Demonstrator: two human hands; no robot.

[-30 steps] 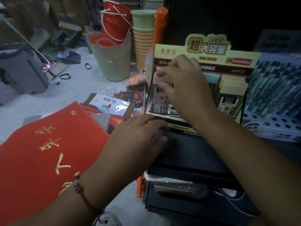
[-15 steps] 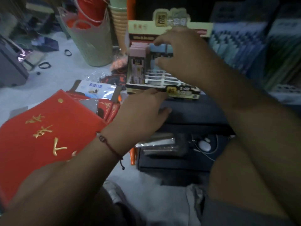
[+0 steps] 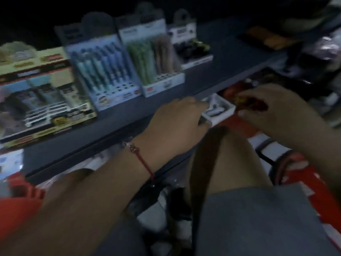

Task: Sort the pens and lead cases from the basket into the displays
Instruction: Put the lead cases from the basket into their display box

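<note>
Dark shelf (image 3: pixel 227 58), running from lower left to upper right, bearing a row of displays. Far left: lead-case display (image 3: pixel 42 100), yellow header card, cases standing in its rear compartments, front rows of slots partly unfilled. Just beside it to the right: blue pen display (image 3: pixel 105 71), pens upright and tilted back in rows, several front holes unfilled. Next right: green and brown pen display (image 3: pixel 156 58), white perforated base. Further back on the shelf: a smaller display with dark contents (image 3: pixel 191 47), detail too blurred to read. Small white box (image 3: pixel 219 109), open-topped, below the shelf's front edge, between the two hands; it contains dark and pale items not identifiable through the blur. Left hand (image 3: pixel 177 122), red cord bracelet (image 3: pixel 142 159) at the wrist, lies at the box's left side with fingers extended toward it; whether the fingertips grip the box or only touch it cannot be told. Right hand (image 3: pixel 276 111), to the right of the box and near it, fingers curled, thumb forward; a red-and-yellow object (image 3: pixel 249 102) lies just beside its fingers, but whether it is held cannot be told. Person's knee and grey shorts (image 3: pixel 258 218) in the foreground beneath both hands. Red items (image 3: pixel 16 209) at lower left and lower right, blurred.
</note>
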